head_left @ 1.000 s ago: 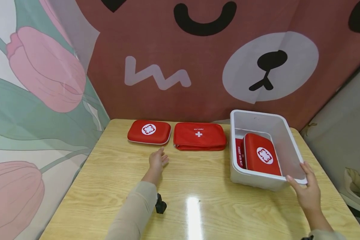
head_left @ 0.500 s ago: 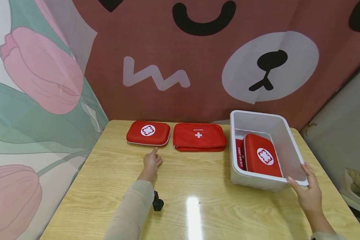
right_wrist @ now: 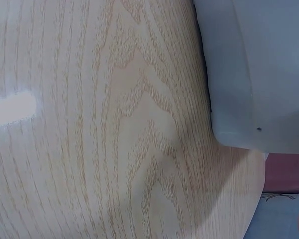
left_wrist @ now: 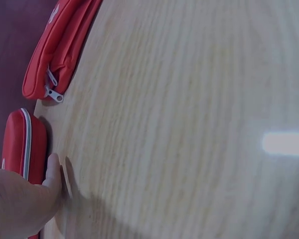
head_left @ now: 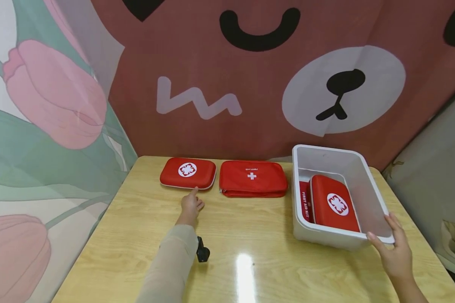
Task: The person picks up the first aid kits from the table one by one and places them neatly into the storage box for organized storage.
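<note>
In the head view my left hand (head_left: 190, 207) is at the front edge of a red hard-shell first aid case (head_left: 170, 176) with a white emblem, index finger reaching its near side. The left wrist view has the thumb (left_wrist: 54, 172) extended beside the zipped red case (left_wrist: 36, 144); the other fingers are mostly hidden. My right hand (head_left: 396, 254) holds the near right corner of a white plastic bin (head_left: 326, 232), thumb at the near rim and fingers along the right side. Inside the bin are another red case (head_left: 322, 202) and a red item marked FIRST AID KIT (head_left: 305, 204).
A soft red first aid pouch (head_left: 236, 179) lies between the left case and the bin, zipper pulls (left_wrist: 55, 94) at its corner. All stand toward the back of a wooden table (head_left: 220, 235), against a printed curtain (head_left: 197, 134).
My left hand has shifted left and closer to the red case's front edge. The right hand stays on the bin corner. The head view has tilted slightly.
</note>
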`<state>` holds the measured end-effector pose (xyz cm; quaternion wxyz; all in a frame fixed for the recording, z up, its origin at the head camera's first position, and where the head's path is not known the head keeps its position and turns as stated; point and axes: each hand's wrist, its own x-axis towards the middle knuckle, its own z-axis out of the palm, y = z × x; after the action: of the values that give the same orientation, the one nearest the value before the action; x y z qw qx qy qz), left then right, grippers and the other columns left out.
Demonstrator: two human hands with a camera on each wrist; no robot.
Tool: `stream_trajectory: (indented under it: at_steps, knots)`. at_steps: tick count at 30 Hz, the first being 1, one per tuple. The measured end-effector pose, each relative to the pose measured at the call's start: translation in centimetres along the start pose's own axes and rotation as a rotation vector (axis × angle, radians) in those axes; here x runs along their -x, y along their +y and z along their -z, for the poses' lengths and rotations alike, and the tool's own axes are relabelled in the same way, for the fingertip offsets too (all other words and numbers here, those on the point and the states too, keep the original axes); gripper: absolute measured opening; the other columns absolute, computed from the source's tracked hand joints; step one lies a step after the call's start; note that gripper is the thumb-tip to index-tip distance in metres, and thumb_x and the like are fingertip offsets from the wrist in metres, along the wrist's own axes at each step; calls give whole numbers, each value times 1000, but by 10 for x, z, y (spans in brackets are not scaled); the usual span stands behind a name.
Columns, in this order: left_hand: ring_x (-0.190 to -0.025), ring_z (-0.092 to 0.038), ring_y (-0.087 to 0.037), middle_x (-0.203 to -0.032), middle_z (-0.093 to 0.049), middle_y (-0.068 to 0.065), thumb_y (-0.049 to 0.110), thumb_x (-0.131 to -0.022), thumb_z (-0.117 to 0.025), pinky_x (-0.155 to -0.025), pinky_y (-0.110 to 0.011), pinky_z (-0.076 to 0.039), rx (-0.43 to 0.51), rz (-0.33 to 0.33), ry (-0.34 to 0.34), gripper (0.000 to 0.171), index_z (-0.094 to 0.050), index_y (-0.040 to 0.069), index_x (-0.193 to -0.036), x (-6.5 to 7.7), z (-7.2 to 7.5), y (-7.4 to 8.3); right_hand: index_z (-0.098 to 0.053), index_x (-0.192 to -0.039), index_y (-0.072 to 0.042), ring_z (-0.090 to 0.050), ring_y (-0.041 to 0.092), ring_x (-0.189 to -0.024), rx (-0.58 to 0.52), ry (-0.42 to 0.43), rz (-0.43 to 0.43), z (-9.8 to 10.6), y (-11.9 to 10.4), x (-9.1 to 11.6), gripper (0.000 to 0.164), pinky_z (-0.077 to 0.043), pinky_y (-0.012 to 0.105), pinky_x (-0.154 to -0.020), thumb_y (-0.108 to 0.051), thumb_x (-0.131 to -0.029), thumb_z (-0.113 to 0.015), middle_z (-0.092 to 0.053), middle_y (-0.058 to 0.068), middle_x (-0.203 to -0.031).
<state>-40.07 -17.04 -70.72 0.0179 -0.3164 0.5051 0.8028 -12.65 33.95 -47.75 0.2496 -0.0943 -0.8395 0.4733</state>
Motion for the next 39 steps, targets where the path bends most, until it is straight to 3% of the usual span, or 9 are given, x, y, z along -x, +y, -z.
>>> stream_trajectory:
  at_steps: [7,10,12,14,23,28,32,35,39]
  knots:
    - [-88,-53,-37,-119,-45,-18,55,-38,-79,-55,-44,-48,20,19,34,109,-37,6,-126,-117,17,-48,-29,-135,-11,-18,-5,-117,17,-8,-16,3,0,3,63,-11,12,-96,2,-79,-56,-19,-6,-140]
    - [-87,-53,-37,-117,-47,-13,54,-39,-78,-57,-45,-48,34,36,42,103,-40,9,-124,-144,15,-60,-29,-134,-11,-18,-5,-117,20,-6,-9,4,1,3,63,-10,14,-97,3,-79,-56,-18,-6,-140]
    - [-91,-52,-38,-120,-47,-11,53,-40,-79,-59,-46,-48,46,51,40,103,-39,12,-126,-144,10,-59,-29,-135,-11,-18,-5,-118,22,-5,-6,5,2,3,63,-10,14,-97,3,-79,-55,-18,-7,-140]
    - [-95,-50,-39,-125,-43,-12,52,-44,-78,-61,-45,-48,48,52,38,103,-36,11,-129,-126,2,-50,-29,-135,-11,-17,-5,-118,20,-7,-6,5,3,3,63,-10,14,-97,3,-79,-55,-18,-7,-140]
    - [-93,-51,-41,-124,-40,-22,37,-70,-69,-67,-43,-48,104,-9,11,84,-25,-1,-131,4,-27,17,-28,-135,-11,-17,-5,-118,12,-12,-13,2,6,4,64,-9,13,-96,4,-79,-55,-18,-6,-141]
    - [-93,-53,-38,-122,-43,-21,36,-71,-68,-69,-41,-48,61,-7,38,85,-23,-3,-131,49,-38,41,-28,-135,-9,-17,-5,-118,10,-7,-7,0,3,4,63,-9,14,-97,3,-79,-55,-18,-6,-141]
    - [-97,-52,-35,-125,-42,-18,36,-72,-67,-73,-41,-47,25,24,62,83,-24,-1,-132,64,-43,49,-29,-134,-9,-17,-5,-119,8,-4,-8,0,3,4,63,-9,14,-97,3,-79,-55,-18,-6,-140]
    - [-80,-58,-36,-106,-53,-27,39,-73,-65,-61,-41,-50,-33,-7,96,80,-28,-7,-127,63,-45,49,-29,-134,-9,-16,-5,-118,16,-6,-5,0,4,3,63,-9,14,-97,3,-79,-56,-18,-7,-140]
    - [-60,-58,-29,-78,-58,-25,45,-78,-57,-52,-39,-49,-217,-13,140,73,-35,-8,-124,109,-58,70,-29,-134,-9,-16,-5,-118,22,-7,5,1,6,3,63,-9,13,-96,4,-79,-56,-18,-7,-140]
